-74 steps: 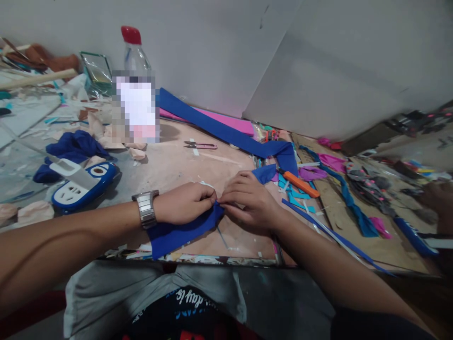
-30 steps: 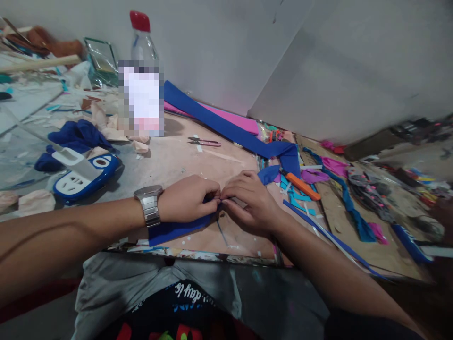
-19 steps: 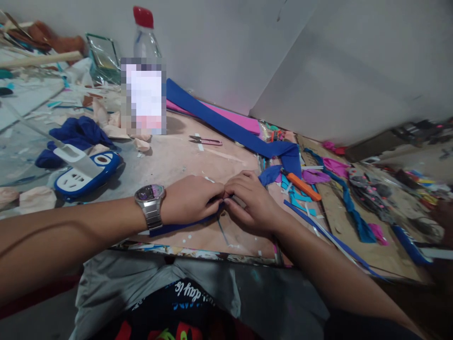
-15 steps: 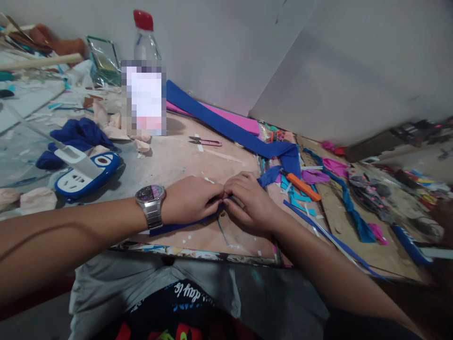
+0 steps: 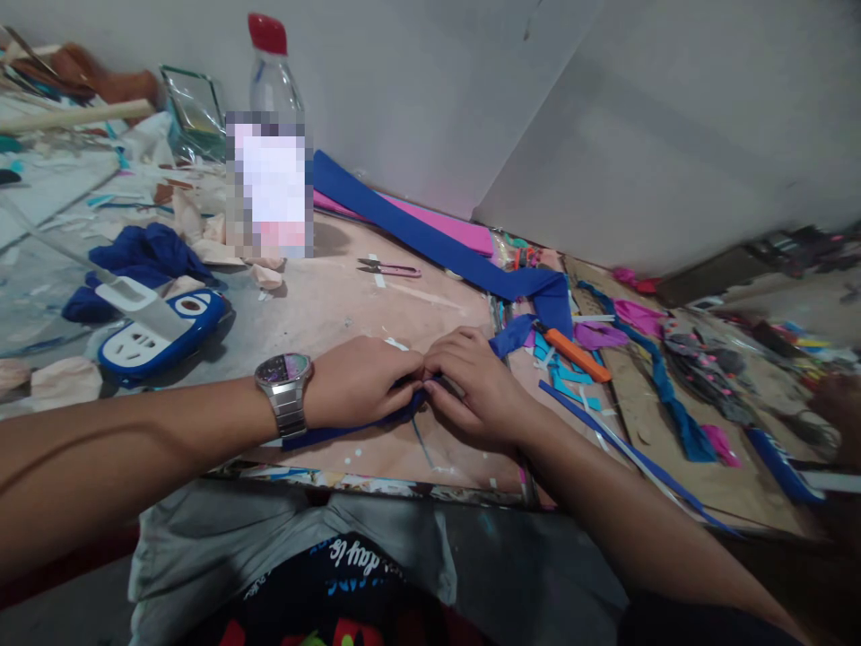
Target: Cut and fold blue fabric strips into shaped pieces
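My left hand [image 5: 363,381], with a steel watch at the wrist, is closed in a pinch on a dark blue fabric strip [image 5: 323,439] near the table's front edge. My right hand [image 5: 474,381] meets it fingertip to fingertip, pinching the same strip. Between the fingers the cloth is mostly hidden. The strip's free end lies along the tabletop below my left hand. Beyond my hands are small pink-handled thread snips [image 5: 390,269]. A wide blue fabric band [image 5: 430,240] runs from the back toward a spot just right of my right hand.
An orange utility knife [image 5: 575,353] lies on fabric scraps at the right. A blue and white power strip [image 5: 161,336] sits left, near crumpled blue cloth [image 5: 148,256]. A red-capped bottle [image 5: 275,85] and a blurred-out phone-like panel [image 5: 277,188] stand at the back.
Both hands stay nearly in place, fingertips still together on the strip. A little more blue fabric shows beneath my left fingers. The view has shifted very slightly.
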`<move>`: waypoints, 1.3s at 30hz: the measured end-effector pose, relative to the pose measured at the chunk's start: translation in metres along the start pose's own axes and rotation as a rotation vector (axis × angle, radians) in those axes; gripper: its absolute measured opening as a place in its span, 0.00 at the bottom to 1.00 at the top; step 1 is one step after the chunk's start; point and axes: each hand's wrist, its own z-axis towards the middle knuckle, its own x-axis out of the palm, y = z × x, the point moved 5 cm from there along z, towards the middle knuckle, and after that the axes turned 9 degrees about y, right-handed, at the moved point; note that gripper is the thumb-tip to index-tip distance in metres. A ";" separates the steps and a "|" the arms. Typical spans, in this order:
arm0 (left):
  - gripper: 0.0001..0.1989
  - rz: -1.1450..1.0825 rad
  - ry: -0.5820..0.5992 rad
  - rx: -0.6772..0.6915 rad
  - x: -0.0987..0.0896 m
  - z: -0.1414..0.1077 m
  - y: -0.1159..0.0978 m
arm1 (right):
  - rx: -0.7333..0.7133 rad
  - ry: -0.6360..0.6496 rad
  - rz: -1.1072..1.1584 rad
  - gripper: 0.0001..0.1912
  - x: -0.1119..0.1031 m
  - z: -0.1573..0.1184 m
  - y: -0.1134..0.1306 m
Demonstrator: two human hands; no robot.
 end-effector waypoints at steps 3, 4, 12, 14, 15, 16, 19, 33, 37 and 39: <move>0.13 0.004 0.018 0.014 0.001 -0.001 -0.003 | -0.003 0.016 -0.004 0.02 0.000 0.001 0.002; 0.14 0.002 0.017 0.022 0.001 -0.001 -0.003 | -0.003 0.016 -0.006 0.02 0.000 0.001 0.002; 0.14 -0.028 -0.032 0.021 -0.003 -0.001 -0.002 | 0.014 -0.038 0.023 0.02 -0.002 -0.002 -0.002; 0.13 -0.046 -0.029 0.008 -0.004 -0.001 -0.001 | 0.010 -0.046 0.023 0.03 -0.003 -0.002 -0.002; 0.14 -0.055 -0.023 0.003 -0.004 -0.001 -0.001 | 0.009 -0.039 0.022 0.04 -0.002 -0.002 -0.002; 0.14 -0.065 -0.017 0.001 -0.004 -0.001 -0.001 | 0.008 -0.030 0.020 0.04 -0.002 -0.002 -0.002; 0.15 -0.089 -0.010 0.000 -0.004 -0.001 -0.002 | 0.003 -0.015 0.007 0.04 -0.002 -0.001 -0.001; 0.13 -0.098 0.007 -0.010 -0.005 0.000 -0.002 | -0.013 -0.041 0.042 0.04 -0.002 -0.002 -0.001; 0.13 -0.099 -0.008 -0.025 -0.005 -0.001 -0.002 | -0.007 -0.054 0.020 0.03 -0.004 -0.003 -0.002; 0.13 -0.104 -0.005 -0.036 -0.005 -0.001 -0.002 | -0.004 -0.055 0.019 0.03 -0.004 -0.003 -0.002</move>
